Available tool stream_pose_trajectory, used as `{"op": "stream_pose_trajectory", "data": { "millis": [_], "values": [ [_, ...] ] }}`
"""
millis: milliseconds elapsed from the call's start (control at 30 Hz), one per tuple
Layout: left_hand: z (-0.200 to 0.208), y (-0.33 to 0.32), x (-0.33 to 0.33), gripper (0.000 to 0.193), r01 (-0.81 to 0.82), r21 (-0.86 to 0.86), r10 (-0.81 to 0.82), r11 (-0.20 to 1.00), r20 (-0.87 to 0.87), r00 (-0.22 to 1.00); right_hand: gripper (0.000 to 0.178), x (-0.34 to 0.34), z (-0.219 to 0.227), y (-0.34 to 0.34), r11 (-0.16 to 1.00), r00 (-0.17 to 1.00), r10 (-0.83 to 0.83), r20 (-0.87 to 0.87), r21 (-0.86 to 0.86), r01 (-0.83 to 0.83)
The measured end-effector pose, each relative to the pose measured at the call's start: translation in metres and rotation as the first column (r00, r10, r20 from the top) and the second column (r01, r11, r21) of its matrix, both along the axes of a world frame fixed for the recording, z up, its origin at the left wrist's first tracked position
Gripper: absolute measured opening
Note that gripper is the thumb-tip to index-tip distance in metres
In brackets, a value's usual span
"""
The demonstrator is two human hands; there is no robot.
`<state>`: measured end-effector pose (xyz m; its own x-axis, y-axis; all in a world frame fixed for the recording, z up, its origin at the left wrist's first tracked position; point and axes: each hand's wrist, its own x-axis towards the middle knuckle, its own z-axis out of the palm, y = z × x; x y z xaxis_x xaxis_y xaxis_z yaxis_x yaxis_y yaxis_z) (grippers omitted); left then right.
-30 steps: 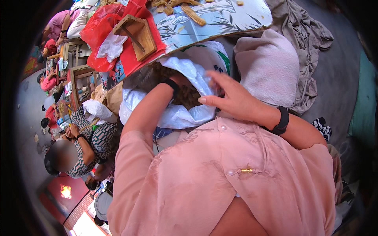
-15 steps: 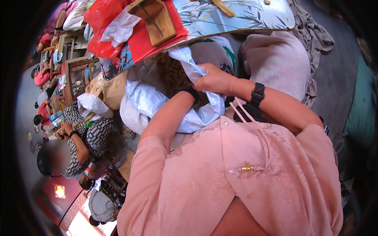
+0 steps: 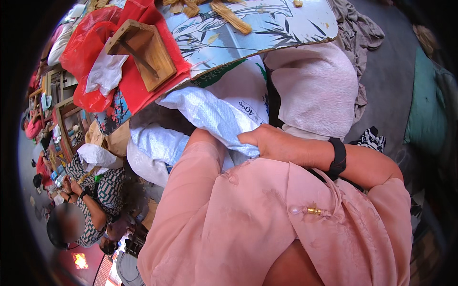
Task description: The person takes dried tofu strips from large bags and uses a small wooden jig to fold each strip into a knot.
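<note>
A white-blue woven plastic sack [image 3: 205,108] lies between my arms, its mouth pulled up and folded over. At the sack's rim my right hand [image 3: 276,143] is closed, pinching a fold of the fabric. My left forearm [image 3: 204,145] goes down into the opening. The left hand itself is hidden by the sack, so its fingers do not show. Just behind stands another white sack [image 3: 243,88] with green print, partly under the table edge.
Above the sack is a tabletop with a bamboo picture [image 3: 286,33], bearing pale yellowish strips [image 3: 231,18]. A wooden stand with a metal bar [image 3: 160,66] sits on red cloth [image 3: 171,45]. A whitish cloth-covered bundle [image 3: 317,86] stands right. Another person [image 3: 95,207] sits at left.
My left arm has gone deeper, and the hand is out of sight in the sack. The right hand has drawn the rim toward me. The sack's contents, visible before, are now covered.
</note>
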<state>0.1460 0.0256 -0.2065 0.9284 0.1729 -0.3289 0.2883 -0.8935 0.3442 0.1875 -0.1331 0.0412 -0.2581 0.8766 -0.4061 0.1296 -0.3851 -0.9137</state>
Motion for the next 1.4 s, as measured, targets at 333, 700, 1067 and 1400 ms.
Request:
{"op": "stream_pose_trajectory", "data": {
  "millis": [333, 700, 1067, 1400],
  "values": [
    [0.008, -0.007, 0.002, 0.045, 0.011, -0.023, -0.011, 1.0, -0.006, 1.0, 0.027, 0.001, -0.007, 0.001, 0.99, 0.992, -0.083, -0.093, 0.105, 0.092],
    [-0.007, -0.002, 0.033, 0.047, 0.049, -0.044, -0.049, 0.998, 0.007, 0.999, 0.031, 0.009, -0.005, 0.008, 0.998, 0.998, -0.029, -0.05, 0.046, 0.031],
    [0.039, 0.001, -0.016, 0.049, 0.064, -0.084, -0.061, 0.994, 0.038, 0.997, 0.025, -0.001, 0.002, -0.004, 0.889, 0.872, -0.456, -0.177, -0.131, 0.438],
    [0.235, 0.009, -0.184, 0.066, -0.34, 0.61, 0.339, 0.715, 0.122, 0.933, 0.026, 0.001, -0.01, -0.007, 0.835, 0.826, -0.55, -0.122, -0.058, 0.548]
  ]
}}
